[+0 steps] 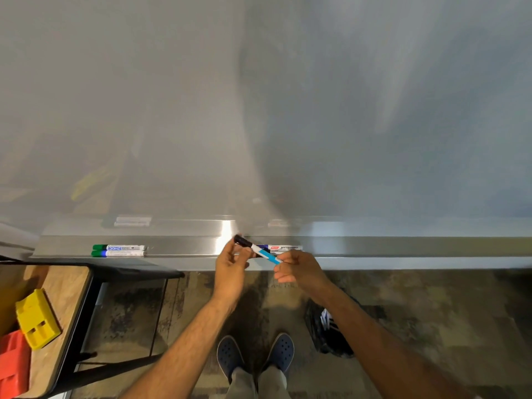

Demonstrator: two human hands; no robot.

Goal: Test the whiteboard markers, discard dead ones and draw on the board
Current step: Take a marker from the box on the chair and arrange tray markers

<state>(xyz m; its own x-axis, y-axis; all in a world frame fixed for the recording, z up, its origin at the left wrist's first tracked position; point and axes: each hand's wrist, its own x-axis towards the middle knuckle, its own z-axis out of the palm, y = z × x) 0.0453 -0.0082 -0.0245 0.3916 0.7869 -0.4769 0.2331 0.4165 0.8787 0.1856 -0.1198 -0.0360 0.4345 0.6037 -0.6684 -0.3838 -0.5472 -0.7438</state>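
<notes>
A blank whiteboard (259,96) fills the upper view, with a metal marker tray (187,246) along its lower edge. In front of the tray I hold a marker with a black cap and a blue-and-white barrel (260,251). My right hand (299,267) grips the barrel's rear end. My left hand (231,267) pinches the black cap end. The cap is on. Behind this marker another marker with a white label (285,247) lies in the tray. A green-capped marker (118,247) and a blue-capped marker (118,253) lie side by side at the tray's left.
A wooden-topped table with black frame (66,289) stands at the lower left, carrying a yellow block (37,322) and an orange block (14,364). A black bag (331,332) lies on the floor beside my right foot. My feet stand just under the tray.
</notes>
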